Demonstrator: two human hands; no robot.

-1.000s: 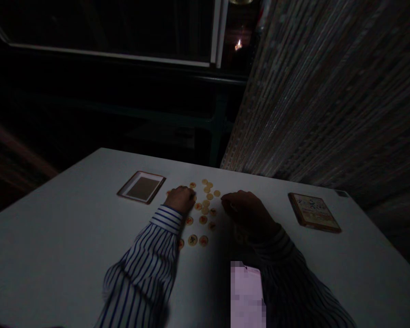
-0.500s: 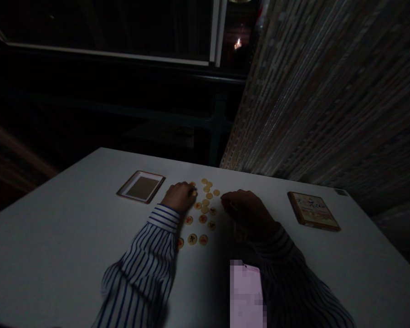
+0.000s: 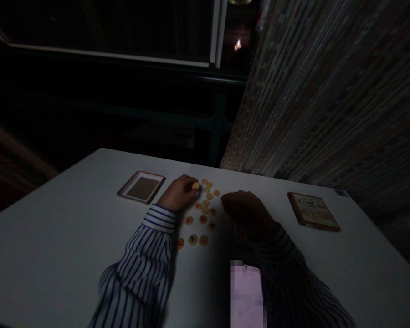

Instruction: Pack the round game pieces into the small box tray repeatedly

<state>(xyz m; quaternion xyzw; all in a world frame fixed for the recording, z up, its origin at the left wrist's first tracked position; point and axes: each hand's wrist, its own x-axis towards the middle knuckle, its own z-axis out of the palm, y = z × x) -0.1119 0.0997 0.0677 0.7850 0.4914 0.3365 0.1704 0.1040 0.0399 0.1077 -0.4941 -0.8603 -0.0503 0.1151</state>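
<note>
Several small round yellow game pieces (image 3: 202,219) with dark marks lie in a loose cluster on the white table (image 3: 54,237). My left hand (image 3: 178,193), in a blue-striped sleeve, pinches one yellow piece (image 3: 195,186) at the far left of the cluster. To the right of the pieces my right hand (image 3: 248,210) rests on the table in shadow, fingers curled under; whether it holds anything is hidden.
An open box tray (image 3: 141,187) with a red-brown rim lies left of the pieces. A printed box lid (image 3: 312,210) lies at the right. A pale blurred card (image 3: 248,294) hangs near my chest. A woven blind (image 3: 328,91) stands behind the table's far right edge.
My left hand has slid a little farther from me and now pinches a piece at its fingertips. My right hand has stayed put.
</note>
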